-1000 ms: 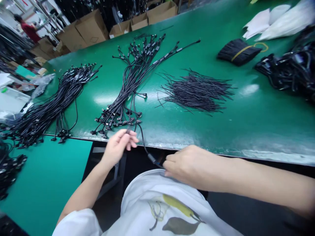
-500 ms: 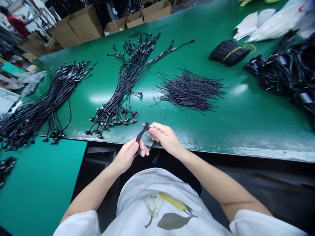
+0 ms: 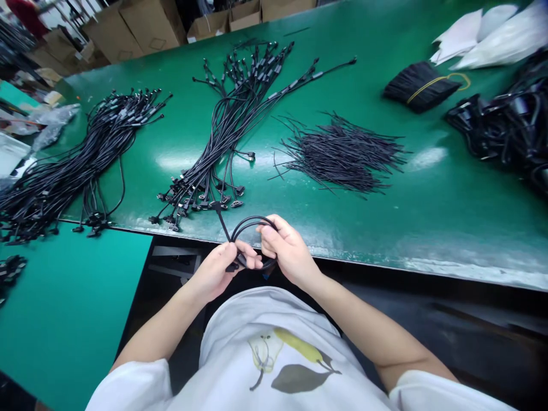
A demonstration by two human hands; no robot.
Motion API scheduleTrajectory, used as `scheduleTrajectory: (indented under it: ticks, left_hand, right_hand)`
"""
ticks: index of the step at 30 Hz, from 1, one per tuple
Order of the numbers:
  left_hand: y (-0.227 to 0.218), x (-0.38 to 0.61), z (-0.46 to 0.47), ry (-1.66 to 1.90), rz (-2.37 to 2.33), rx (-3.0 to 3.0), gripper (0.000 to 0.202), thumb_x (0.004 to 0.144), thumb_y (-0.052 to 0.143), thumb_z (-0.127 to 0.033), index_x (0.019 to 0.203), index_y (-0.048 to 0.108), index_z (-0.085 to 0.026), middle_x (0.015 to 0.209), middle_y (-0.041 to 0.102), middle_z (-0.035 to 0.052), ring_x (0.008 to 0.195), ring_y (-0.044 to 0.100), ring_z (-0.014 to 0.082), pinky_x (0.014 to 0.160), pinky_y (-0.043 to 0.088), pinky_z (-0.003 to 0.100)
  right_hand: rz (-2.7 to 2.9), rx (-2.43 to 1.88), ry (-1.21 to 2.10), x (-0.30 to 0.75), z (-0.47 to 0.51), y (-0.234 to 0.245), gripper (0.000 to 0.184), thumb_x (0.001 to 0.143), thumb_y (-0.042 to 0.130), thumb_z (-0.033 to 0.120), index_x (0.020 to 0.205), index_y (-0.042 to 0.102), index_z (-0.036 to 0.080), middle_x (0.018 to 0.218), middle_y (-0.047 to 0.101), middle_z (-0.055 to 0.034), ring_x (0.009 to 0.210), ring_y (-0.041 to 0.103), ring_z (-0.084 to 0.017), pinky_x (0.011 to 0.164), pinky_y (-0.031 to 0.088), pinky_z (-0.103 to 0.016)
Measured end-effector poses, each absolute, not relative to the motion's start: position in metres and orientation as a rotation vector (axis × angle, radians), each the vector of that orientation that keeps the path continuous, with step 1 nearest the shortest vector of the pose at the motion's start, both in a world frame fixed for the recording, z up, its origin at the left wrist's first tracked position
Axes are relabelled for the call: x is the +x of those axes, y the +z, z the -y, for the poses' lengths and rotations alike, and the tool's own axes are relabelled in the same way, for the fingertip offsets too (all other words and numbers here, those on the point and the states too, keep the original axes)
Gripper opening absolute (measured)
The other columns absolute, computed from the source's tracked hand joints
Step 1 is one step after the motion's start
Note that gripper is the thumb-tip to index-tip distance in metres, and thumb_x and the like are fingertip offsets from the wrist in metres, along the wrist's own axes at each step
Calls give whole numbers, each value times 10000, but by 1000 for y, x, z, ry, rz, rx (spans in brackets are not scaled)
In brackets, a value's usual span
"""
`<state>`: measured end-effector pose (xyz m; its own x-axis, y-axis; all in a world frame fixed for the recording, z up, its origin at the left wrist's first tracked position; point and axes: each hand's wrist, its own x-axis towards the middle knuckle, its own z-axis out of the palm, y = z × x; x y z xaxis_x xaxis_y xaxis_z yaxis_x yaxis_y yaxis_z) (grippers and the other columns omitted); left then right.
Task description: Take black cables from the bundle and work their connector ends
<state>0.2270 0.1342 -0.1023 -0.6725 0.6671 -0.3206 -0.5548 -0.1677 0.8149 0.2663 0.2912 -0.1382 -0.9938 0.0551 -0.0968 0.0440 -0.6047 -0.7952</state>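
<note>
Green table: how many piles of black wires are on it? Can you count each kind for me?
On the green table:
Long cable bundles with plugs: 2
Pile of short thin wires: 1
Bundle tied with a yellow band: 1
Tangled cable heap: 1
Total: 5

**Workshop around a long green desk**

Open brown corrugated cardboard boxes (image 3: 141,28) stand in a row beyond a long, glossy green desk (image 3: 449,222), with a lower teal desk (image 3: 64,319) at its near left. Overhead light leaves a pale glare patch (image 3: 428,158) on the green surface. At the far left stands a person in a red top (image 3: 25,11).
</note>
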Motion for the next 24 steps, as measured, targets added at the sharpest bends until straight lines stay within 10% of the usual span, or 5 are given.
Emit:
scheduleTrajectory:
  ticks: [5,10,15,20,24]
  left_hand:
    - [-110,224,-139,2127,-1101,-4,322,810,754,-411,971,678,-144,665,493,-42,621,523,83,749,489,245]
    - [-123,230,-146,1888,-1278,191,345,834,708,-461,899,654,-126,700,578,16,732,604,158,819,471,314]
    - [-129,230,-146,1913,-1420,332,336,895,604,-502,863,548,-172,535,361,-87,543,454,113,804,471,346]
    - [-131,225,-149,1600,-1761,550,282,896,622,-378,1071,531,-177,710,545,-18,666,520,156,770,465,328]
    - [-135,218,-156,1512,-1780,700,263,907,580,-366,1078,600,-168,932,623,65,930,593,248,829,467,345]
  right_hand:
    - [1699,-198,2567,265,-286,-146,298,950,496,439,1125,520,198,711,468,41,624,495,-93,625,450,-233]
    - [1659,-263,2538,257,-291,-141,242,938,505,412,1042,568,203,717,466,34,650,493,-94,643,460,-225]
    - [1532,-264,2641,257,-292,-138,275,888,586,456,1009,582,209,989,583,-31,930,587,-135,872,506,-290]
    - [1521,-202,2566,268,-281,-125,237,953,486,426,1032,576,221,1321,524,-79,1208,535,-209,930,510,-354]
    - [1775,-34,2173,275,-272,-120,246,998,393,403,1015,552,216,1185,578,-79,1085,584,-191,957,472,-374]
